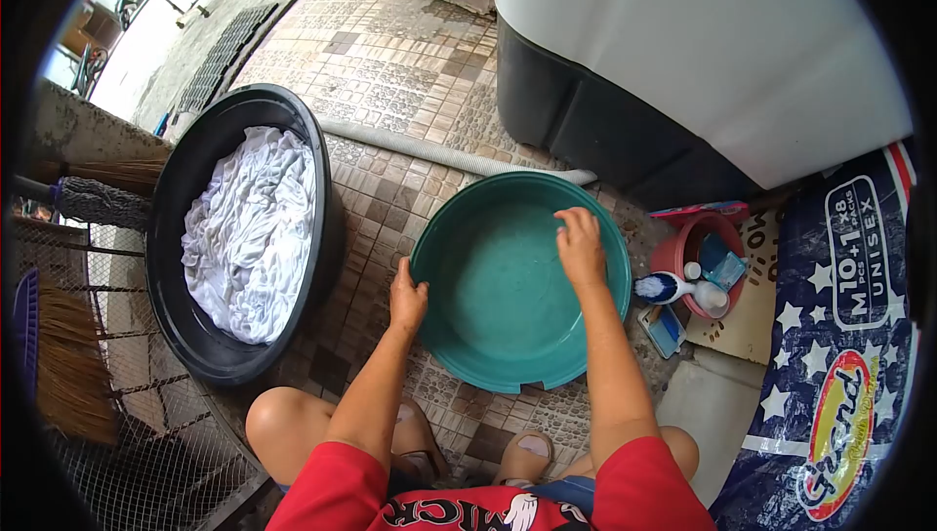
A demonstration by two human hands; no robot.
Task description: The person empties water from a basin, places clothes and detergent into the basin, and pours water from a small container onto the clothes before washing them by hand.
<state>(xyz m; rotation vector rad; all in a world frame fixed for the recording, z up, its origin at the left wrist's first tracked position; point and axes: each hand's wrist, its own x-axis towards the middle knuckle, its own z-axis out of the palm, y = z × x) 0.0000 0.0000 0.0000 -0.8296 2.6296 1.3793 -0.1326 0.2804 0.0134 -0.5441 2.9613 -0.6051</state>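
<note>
A wide green basin (503, 277) stands on the tiled floor in front of my knees. My left hand (408, 297) is at its left rim, thumb apart from the fingers. Over the right part of the basin is my right hand (582, 246), its fingers spread and slightly bent, with nothing in them. To the left, a large black tub (327, 238) holds wet-looking white cloth (256, 233).
A pink bucket (670, 256) with a brush (664, 287) and bottles is right of the basin. Behind runs a grey hose (420, 147) beside a white and dark machine (673, 53). Brooms (73, 365) and wire mesh stand left, a printed bag (830, 336) right.
</note>
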